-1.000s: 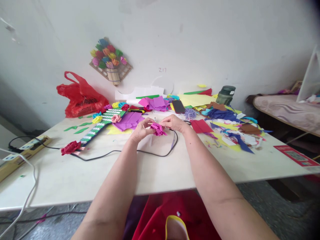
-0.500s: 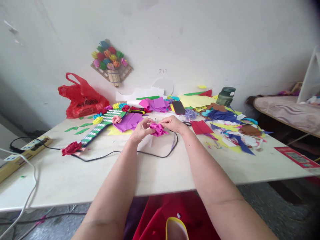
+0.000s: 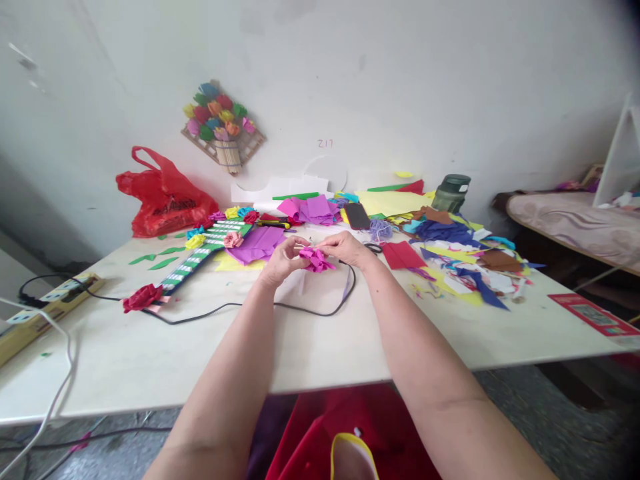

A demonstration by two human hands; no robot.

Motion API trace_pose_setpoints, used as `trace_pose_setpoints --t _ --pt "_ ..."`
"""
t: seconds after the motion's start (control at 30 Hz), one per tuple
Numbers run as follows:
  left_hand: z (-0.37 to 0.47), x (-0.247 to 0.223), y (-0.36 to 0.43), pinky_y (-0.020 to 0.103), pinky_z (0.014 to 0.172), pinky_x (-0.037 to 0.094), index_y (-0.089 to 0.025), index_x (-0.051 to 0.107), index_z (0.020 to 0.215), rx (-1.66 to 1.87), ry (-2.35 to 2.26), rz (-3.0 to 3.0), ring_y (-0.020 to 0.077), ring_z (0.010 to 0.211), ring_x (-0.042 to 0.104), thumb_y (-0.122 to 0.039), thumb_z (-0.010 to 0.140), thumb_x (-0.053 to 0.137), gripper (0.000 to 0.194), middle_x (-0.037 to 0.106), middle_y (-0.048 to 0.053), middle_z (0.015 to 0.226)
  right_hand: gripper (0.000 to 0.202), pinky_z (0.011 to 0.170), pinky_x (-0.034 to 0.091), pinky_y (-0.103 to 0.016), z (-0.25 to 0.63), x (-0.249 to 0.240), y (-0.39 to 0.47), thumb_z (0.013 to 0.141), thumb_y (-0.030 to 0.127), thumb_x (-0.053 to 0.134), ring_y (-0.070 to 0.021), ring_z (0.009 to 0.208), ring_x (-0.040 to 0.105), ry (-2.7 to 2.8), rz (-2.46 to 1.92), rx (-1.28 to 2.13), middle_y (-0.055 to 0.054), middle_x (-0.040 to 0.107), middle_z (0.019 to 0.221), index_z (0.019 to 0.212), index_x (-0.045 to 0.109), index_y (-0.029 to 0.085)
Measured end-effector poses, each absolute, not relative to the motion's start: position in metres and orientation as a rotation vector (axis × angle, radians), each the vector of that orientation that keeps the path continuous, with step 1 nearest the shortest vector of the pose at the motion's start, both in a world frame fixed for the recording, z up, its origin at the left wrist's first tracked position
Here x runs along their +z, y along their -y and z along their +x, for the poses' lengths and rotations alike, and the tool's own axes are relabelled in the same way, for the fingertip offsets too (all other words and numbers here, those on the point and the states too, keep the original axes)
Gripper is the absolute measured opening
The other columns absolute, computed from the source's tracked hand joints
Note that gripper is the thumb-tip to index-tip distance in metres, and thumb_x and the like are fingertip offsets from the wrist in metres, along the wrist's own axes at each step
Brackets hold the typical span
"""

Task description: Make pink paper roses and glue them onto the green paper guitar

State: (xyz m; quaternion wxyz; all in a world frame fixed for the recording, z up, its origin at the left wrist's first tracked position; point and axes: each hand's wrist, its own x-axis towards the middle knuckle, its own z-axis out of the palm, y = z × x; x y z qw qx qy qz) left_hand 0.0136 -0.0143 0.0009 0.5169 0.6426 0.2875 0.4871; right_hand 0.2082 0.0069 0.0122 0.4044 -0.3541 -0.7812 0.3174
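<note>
A crumpled magenta paper flower (image 3: 317,261) is held between my two hands over the middle of the table. My left hand (image 3: 285,261) grips its left side, fingers curled in. On the right, my right hand (image 3: 345,248) pinches its upper right edge with fingers closed together. Purple paper sheets (image 3: 257,244) lie just left of my hands. A green and white striped strip (image 3: 200,257) bears several paper flowers, with a dark red one (image 3: 143,297) at its near end. Red paper (image 3: 401,255) lies right of my right hand.
A black cable (image 3: 210,311) runs from the power strip (image 3: 50,308) past my hands. Behind stand a red plastic bag (image 3: 167,200), a phone (image 3: 357,216) and a green bottle (image 3: 451,193). Coloured paper scraps (image 3: 460,260) cover the right side.
</note>
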Motion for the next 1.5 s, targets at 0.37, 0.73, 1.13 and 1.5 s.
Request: trace_pose_setpoints --t 0.37,0.73,1.13,1.5 --pt "0.016 0.002 0.016 0.027 0.058 0.049 -0.015 0.054 0.090 1.192 -0.684 1.507 0.0128 0.058 0.060 -0.016 0.054 0.076 0.042 0.064 -0.001 0.068 0.023 0.059 0.044 -0.022 0.205 0.016 -0.006 0.073 0.027 0.060 -0.0149 0.068 0.063 2.029 -0.955 0.484 -0.004 0.072 0.075 0.083 0.077 0.017" --pt "0.017 0.002 0.013 0.029 0.060 0.050 -0.015 0.054 0.085 1.254 -0.689 1.478 0.0145 0.059 0.062 -0.020 0.054 0.076 0.039 0.064 0.000 0.068 0.020 0.058 0.037 -0.020 0.205 0.022 -0.002 0.075 0.025 0.061 -0.0114 0.064 0.058 2.073 -0.894 0.358 -0.003 0.069 0.071 0.081 0.077 0.017" --pt "0.015 -0.001 0.011 0.030 0.064 0.051 -0.015 0.057 0.084 1.323 -0.702 1.468 0.0151 0.062 0.063 -0.020 0.055 0.074 0.034 0.066 0.001 0.069 0.021 0.060 0.039 -0.022 0.203 0.021 -0.003 0.077 0.025 0.060 -0.0126 0.066 0.059 2.071 -0.877 0.314 -0.005 0.070 0.073 0.087 0.077 0.016" --pt "0.016 0.003 0.014 0.032 0.065 0.053 -0.015 0.057 0.082 1.369 -0.673 1.410 0.0157 0.065 0.063 -0.020 0.052 0.076 0.036 0.065 0.000 0.071 0.024 0.063 0.044 -0.024 0.208 0.021 -0.004 0.077 0.029 0.058 -0.0159 0.068 0.062 2.063 -0.848 0.480 -0.007 0.073 0.077 0.079 0.077 0.014"
